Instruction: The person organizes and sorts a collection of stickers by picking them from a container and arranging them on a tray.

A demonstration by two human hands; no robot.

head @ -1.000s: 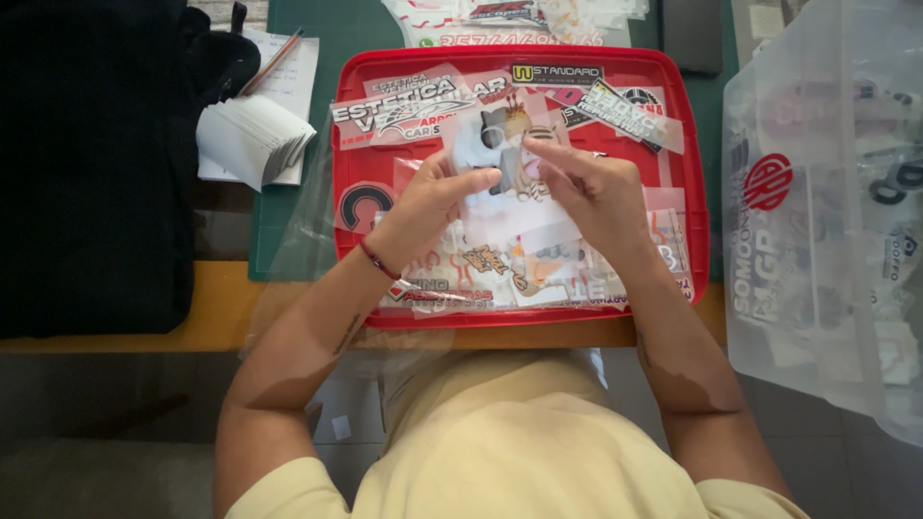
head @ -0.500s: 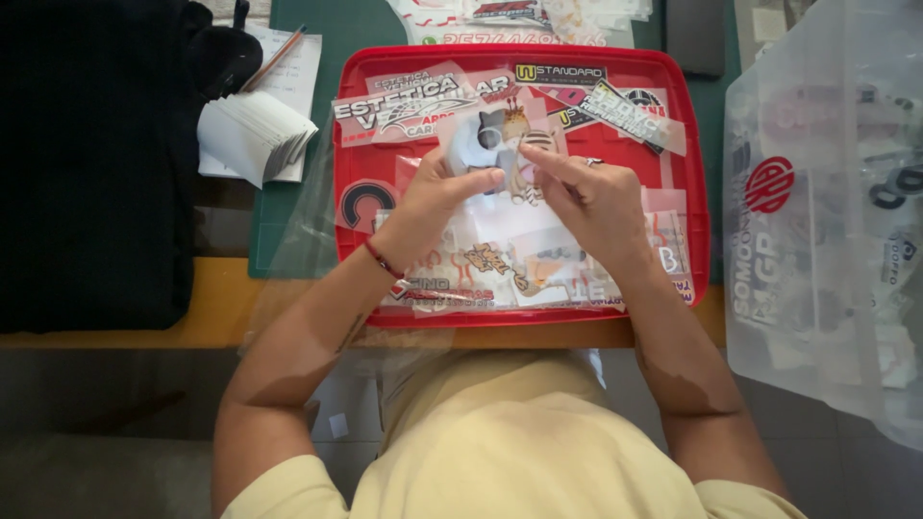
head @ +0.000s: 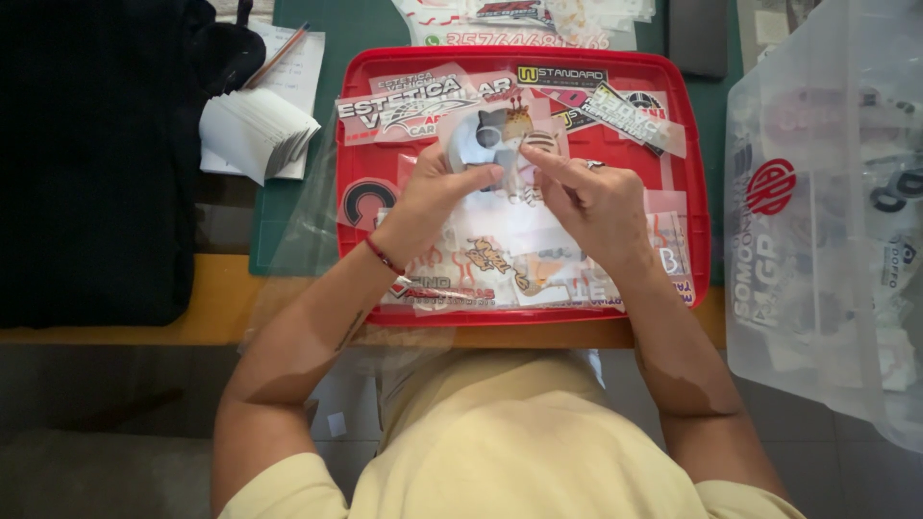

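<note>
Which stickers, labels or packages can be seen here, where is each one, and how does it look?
Animal sticker sheet: small, pale, cartoon figures; held by left hand and right hand above the tray.
Loose stickers: red, white and black strips, scattered in the red tray.
Round sticker: red and black, tray's left side.
Clear plastic bag: right edge, with a red round logo.
Stack of white paper slips: left of the tray.

Printed stickers (head: pixel 452 101) fill the red tray (head: pixel 694 192); clear printed bag (head: pixel 817 211) right.

One red tray (head: pixel 352 154), two hands, one paper stack (head: pixel 255 133).
</note>
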